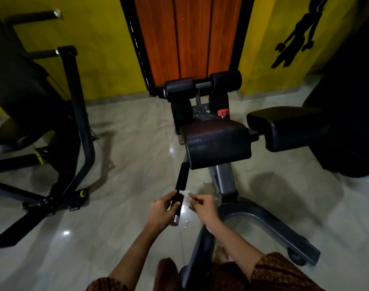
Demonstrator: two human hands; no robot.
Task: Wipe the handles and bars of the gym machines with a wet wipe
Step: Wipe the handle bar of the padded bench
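Note:
A black foam-covered handle [181, 181] with a silver end cap juts toward me from the grey bench machine [225, 179]. My left hand [161, 211] grips the lower part of that handle, fingers curled round it. Just to its right, my right hand [203, 207] pinches a small white wet wipe [184, 194] that touches the handle's side. The wipe is partly hidden by my fingers.
The bench's dark seat pad [218, 143] and roller pads [202, 86] lie ahead, in front of a wooden door [189, 38]. Another black-framed machine [74, 122] stands at the left. A padded black seat [288, 129] sits at the right. The floor is glossy tile [126, 143].

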